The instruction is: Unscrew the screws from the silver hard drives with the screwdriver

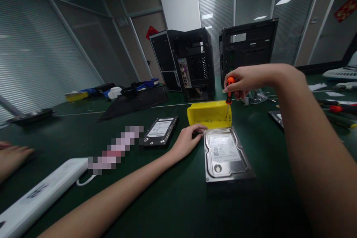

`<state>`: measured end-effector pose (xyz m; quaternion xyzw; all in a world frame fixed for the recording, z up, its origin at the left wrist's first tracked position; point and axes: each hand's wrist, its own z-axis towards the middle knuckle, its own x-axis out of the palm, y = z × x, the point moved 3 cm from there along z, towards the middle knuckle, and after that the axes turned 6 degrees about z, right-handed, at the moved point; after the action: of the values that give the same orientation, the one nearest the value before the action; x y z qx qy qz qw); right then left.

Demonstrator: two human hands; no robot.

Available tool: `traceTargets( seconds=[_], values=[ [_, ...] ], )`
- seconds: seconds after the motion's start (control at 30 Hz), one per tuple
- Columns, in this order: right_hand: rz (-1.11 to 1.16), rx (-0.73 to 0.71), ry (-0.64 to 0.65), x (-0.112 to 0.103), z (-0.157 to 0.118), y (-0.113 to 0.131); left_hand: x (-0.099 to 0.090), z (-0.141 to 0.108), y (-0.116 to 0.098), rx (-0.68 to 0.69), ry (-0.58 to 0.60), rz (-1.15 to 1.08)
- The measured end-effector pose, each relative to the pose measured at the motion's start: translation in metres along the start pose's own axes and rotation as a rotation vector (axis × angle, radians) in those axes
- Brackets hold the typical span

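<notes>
A silver hard drive (224, 152) lies label up on the dark green table. My left hand (189, 139) rests at its far left corner, thumb by the side edge and fingers curled along the far end, close to the yellow bin (209, 114). In my right hand (240, 81) is a screwdriver (229, 91) with an orange and black handle. It points down, nearly upright, with its tip at the right part of the yellow bin. Small dark bits, too small to name, lie in the bin.
A second hard drive (161, 131) lies to the left, near a white power strip (47, 193). Two black computer cases (192, 63) stand behind. Pliers (344, 108) and another drive (276, 119) are at the right. Another person's hand (13, 156) shows at the left edge.
</notes>
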<state>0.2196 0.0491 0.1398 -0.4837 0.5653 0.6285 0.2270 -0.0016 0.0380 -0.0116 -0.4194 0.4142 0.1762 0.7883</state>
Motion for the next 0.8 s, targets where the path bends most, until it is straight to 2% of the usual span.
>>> traceTargets(
  seconds=[0.3,0.57,0.8],
  values=[
    [0.017,-0.026,0.022,0.001,0.002,-0.001,-0.004,-0.003,0.0,-0.05,-0.08,0.201],
    [0.045,-0.012,0.031,0.001,-0.002,-0.002,-0.004,-0.004,0.003,-0.062,-0.056,0.189],
    [0.035,-0.015,0.05,0.0,-0.007,0.002,-0.01,-0.003,0.003,0.016,-0.021,0.259]
  ],
)
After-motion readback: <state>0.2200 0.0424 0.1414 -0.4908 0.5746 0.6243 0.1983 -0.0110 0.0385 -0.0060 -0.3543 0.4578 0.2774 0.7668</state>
